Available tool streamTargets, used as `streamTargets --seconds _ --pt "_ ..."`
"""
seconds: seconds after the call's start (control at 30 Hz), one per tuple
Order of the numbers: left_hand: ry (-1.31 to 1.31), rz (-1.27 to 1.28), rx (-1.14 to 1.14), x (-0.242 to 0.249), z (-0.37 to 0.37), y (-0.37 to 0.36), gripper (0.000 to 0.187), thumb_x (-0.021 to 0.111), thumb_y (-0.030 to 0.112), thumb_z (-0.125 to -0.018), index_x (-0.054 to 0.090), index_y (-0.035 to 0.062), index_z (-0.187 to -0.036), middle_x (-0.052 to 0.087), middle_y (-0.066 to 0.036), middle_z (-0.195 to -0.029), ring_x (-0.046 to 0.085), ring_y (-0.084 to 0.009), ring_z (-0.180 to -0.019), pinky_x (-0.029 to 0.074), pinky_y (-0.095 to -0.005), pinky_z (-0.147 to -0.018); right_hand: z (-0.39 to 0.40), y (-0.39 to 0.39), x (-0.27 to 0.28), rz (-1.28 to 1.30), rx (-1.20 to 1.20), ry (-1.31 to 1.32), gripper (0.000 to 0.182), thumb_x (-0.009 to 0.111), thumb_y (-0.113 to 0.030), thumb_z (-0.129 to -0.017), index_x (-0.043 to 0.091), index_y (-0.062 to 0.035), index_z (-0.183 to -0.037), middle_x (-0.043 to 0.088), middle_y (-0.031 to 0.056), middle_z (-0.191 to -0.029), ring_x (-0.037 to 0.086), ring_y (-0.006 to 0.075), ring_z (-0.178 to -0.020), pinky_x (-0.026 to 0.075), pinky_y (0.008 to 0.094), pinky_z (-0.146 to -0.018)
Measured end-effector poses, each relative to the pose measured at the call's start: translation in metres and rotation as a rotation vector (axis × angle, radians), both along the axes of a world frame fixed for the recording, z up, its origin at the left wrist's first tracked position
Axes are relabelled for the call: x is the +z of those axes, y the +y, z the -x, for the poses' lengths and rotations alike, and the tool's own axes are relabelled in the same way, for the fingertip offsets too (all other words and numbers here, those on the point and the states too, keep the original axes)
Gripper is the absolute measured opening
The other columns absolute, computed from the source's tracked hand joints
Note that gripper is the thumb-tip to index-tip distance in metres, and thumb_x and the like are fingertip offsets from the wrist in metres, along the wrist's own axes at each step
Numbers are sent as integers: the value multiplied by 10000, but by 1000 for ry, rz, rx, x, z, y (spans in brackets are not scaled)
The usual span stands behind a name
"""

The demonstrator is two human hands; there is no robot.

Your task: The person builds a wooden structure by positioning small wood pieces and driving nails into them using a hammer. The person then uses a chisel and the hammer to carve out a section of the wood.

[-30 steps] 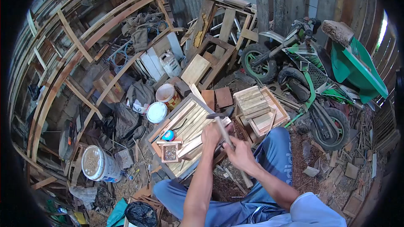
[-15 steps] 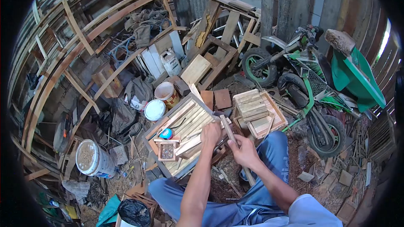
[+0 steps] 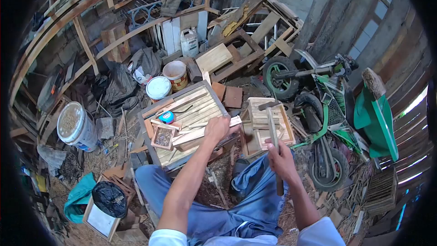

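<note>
My right hand (image 3: 281, 158) is wrapped round the wooden handle of a hammer (image 3: 273, 130), whose dark head is over a wooden box frame (image 3: 253, 143) with slats. My left hand (image 3: 217, 129) grips the right end of a narrow wooden piece (image 3: 190, 138), which lies across a slatted panel (image 3: 200, 105) with a dark frame. On that panel are a blue tape measure (image 3: 167, 117), a dark bent tool (image 3: 182, 110) and a small wooden box of nails (image 3: 163, 137).
Two buckets (image 3: 175, 74) stand behind the panel, and a larger filled bucket (image 3: 73, 120) is at the left. A green motorbike (image 3: 328, 109) is at the right. Scrap wood (image 3: 227, 59) leans at the back. A black bag (image 3: 109, 199) sits at lower left.
The hammer has moved right, away from my left hand, and its head now shows over the box frame. My left hand stays at the wooden piece. The whole view has shifted and turned.
</note>
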State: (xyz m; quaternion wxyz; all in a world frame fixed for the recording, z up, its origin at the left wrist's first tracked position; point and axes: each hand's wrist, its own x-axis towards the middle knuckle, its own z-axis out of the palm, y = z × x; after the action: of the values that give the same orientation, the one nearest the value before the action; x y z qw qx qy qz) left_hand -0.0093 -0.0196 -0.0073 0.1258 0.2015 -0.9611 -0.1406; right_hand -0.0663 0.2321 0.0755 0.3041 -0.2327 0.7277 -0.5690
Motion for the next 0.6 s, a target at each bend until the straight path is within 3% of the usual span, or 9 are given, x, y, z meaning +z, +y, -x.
streamTargets --seconds 0.1,0.13,0.23,0.27,0.37,0.4,0.5,0.53,0.6 --pt "-2 16 7 -6 3 0 561 581 578 -837 656 23 -858 664 -197 -695 669 -354 -652 539 -444 -599 -4 5 3 -51 -46 -101 237 523 -271 -989 532 -82 -1133 387 -48 -623 345 44 -450 276 211 -386" --pt "52 17 14 -6 3 1 552 628 552 -811 653 3 -761 653 -226 -677 676 -356 -651 551 -434 -619 -4 4 1 -80 -56 -132 225 527 -270 -988 536 -73 -1097 400 -45 -628 357 46 -456 284 212 -389" --pt "52 -10 27 -1 0 3 549 626 548 -811 652 1 -767 654 -225 -681 677 -348 -643 552 -429 -610 -5 -3 -3 -121 -2 -52 257 527 -271 -979 554 -37 -1082 500 -21 -653 424 66 -500 351 241 -439" --pt "50 -6 28 0 0 4 547 624 548 -811 653 4 -767 655 -223 -681 677 -345 -643 552 -429 -611 -9 -7 -2 -74 0 -20 227 522 -263 -990 545 -68 -1104 412 -48 -635 376 44 -484 300 211 -414" --pt "42 -15 45 2 -5 14 541 618 547 -811 652 9 -771 658 -214 -678 678 -337 -638 553 -426 -610 -11 -18 2 -91 52 210 252 520 -263 -989 545 -45 -1112 460 -30 -646 443 59 -542 364 235 -470" --pt "49 -19 60 3 -3 15 539 618 546 -810 650 9 -775 658 -210 -673 678 -333 -634 554 -425 -609 -13 -23 4 -122 53 500 276 516 -253 -984 543 -4 -1101 540 62 -658 527 139 -591 420 294 -542" --pt "30 -52 58 3 -7 20 525 616 539 -812 647 15 -804 661 -192 -659 682 -317 -628 555 -410 -602 -6 -30 -4 -384 169 638 290 501 -248 -982 538 27 -1064 579 172 -690 571 255 -623 447 369 -592" --pt "16 -62 48 4 -8 21 520 616 536 -813 647 17 -817 663 -186 -655 684 -311 -627 556 -404 -599 -2 -29 -4 -430 252 630 289 475 -244 -988 525 39 -1022 563 222 -693 567 333 -632 440 410 -603" --pt "35 -13 56 2 -8 23 509 614 532 -817 644 24 -840 668 -170 -653 688 -291 -624 556 -388 -590 -3 -32 5 -406 202 615 250 479 -217 -982 501 31 -1000 555 265 -686 563 434 -658 429 466 -601"
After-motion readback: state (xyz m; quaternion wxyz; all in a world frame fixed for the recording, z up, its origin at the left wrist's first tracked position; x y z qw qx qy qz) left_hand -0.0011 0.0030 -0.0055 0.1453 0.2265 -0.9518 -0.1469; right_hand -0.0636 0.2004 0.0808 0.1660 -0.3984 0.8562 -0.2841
